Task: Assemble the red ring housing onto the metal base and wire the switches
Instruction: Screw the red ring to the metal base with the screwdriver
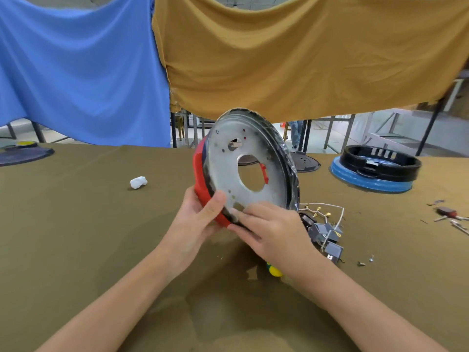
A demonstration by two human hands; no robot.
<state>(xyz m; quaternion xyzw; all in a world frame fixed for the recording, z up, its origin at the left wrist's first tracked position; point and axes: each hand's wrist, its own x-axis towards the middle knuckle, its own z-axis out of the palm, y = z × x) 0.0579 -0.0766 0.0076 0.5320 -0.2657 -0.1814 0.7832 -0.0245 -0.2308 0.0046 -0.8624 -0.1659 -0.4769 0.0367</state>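
The table (76, 224) is bare on the left, with only a small white wad (138, 182) there. On the right, a pile of switches and wires (323, 232) sits close, and a black and blue ring (375, 171) stands farther back.

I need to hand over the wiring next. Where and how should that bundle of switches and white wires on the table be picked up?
Probably by one of the dark switch blocks, coming from above with the right hand, which is nearest. The blocks are boxy and lie flat on the table, so fingers can pinch opposite sides. The thin white wires loop loosely upward and would likely slip or tangle.
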